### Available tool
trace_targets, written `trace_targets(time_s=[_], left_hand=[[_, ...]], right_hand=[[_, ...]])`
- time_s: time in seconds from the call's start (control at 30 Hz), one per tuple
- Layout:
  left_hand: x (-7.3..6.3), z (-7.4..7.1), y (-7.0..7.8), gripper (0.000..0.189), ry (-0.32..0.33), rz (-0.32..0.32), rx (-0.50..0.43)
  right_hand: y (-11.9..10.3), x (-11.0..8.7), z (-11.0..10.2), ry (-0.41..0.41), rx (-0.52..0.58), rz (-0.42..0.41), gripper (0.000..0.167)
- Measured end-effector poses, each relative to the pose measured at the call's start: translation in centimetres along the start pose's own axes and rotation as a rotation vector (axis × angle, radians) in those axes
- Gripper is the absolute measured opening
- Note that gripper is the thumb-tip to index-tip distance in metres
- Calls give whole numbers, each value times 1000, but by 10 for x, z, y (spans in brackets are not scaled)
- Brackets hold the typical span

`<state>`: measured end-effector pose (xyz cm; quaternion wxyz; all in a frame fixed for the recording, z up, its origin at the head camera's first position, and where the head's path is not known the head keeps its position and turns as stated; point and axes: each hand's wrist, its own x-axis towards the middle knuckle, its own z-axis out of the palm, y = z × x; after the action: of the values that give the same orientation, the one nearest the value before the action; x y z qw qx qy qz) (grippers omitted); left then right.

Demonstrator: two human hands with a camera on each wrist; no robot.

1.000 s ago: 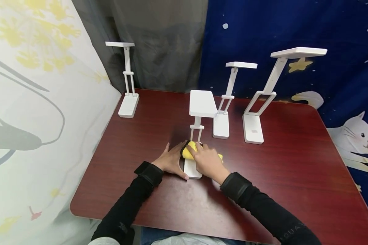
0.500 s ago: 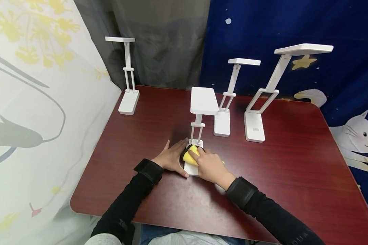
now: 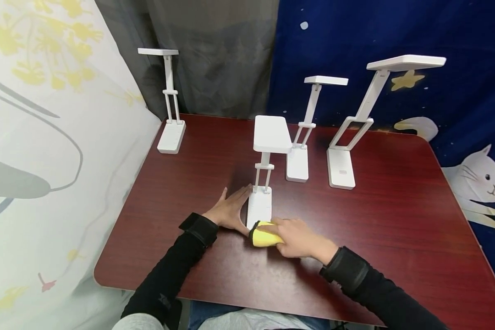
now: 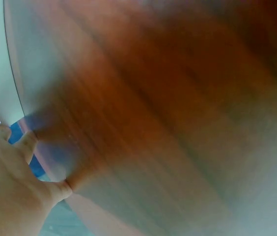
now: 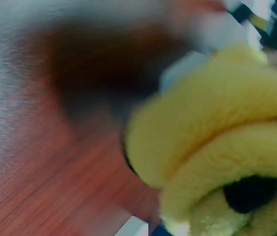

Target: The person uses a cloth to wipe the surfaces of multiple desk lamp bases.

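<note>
A white desk lamp (image 3: pixel 259 205) stands near the middle of the table, its flat head raised over the base. My left hand (image 3: pixel 229 212) lies along the left side of that base, fingers and thumb spread, with fingertips by the rear corner and the thumb by the front corner. In the left wrist view the left hand (image 4: pixel 15 177) shows at the lower left, fingers extended. My right hand (image 3: pixel 299 238) grips a folded yellow cloth (image 3: pixel 265 236) with a dark edge, at the front end of the lamp base. Thick plush folds of the cloth (image 5: pixel 212 118) fill much of the right wrist view.
Behind stand three more white desk lamps: one at the back left (image 3: pixel 171 136), one right of centre (image 3: pixel 297 163) and a larger one (image 3: pixel 341 168) farther right. They rest on a dark red table (image 3: pixel 396 256). A grey curtain and a blue one hang behind.
My right hand has drawn the yellow cloth from the rear of the lamp base toward me, past its front end, uncovering the base's top. The left hand stays beside the base.
</note>
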<state>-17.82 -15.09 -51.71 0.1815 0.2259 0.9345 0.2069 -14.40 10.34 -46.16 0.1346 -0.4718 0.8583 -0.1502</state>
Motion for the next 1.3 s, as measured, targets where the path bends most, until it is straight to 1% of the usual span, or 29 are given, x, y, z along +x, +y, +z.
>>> trace_targets(time_s=[0.07,0.1,0.13,0.17,0.2,0.27,0.3,0.37,0.43,0.47,0.53,0.67,0.77,0.9,1.07,1.17,1.3], left_hand=[[0,-1,0,144,-10,-8,-5],[-1,-1,0,145,-12,-9,-8],[-1,-1,0,145,-12,-10,-12],[0,-1,0,146,-15,-12,-8],[0,0,0,146,-19,-14,-5],[0,0,0,145,-16,-13,-8],[0,0,-1,145,-17,-14,-8],[1,2,-2,144,-26,-18,-7],[1,4,-3,144,-24,-14,-14],[1,5,-4,145,-27,-12,-13],[1,6,-4,145,-19,-7,-17],[2,4,-4,145,-9,-4,-11],[2,2,-3,145,-14,-9,-2],[2,1,-1,145,-10,-5,-1],[1,2,0,144,-8,-1,-10],[1,2,0,145,-7,2,-12],[0,2,-2,145,0,-5,-20]], right_hand=[[7,-2,-12,-73,135,1,57],[11,-2,-18,-84,181,16,55],[15,-1,-24,-78,202,37,55],[18,0,-29,-50,194,65,55],[21,2,-34,-4,165,94,55],[26,9,-39,102,41,169,57],[27,13,-39,148,-30,198,57],[30,20,-33,208,-164,231,59],[32,25,-23,229,-277,240,61],[32,27,-18,229,-313,241,61],[32,29,-7,224,-335,247,62],[29,27,4,232,-269,282,62],[26,22,7,238,-232,279,62],[21,9,11,226,-216,246,62],[12,-9,18,204,-146,219,61],[8,-19,21,187,-118,186,60],[4,-25,19,123,-40,128,58]])
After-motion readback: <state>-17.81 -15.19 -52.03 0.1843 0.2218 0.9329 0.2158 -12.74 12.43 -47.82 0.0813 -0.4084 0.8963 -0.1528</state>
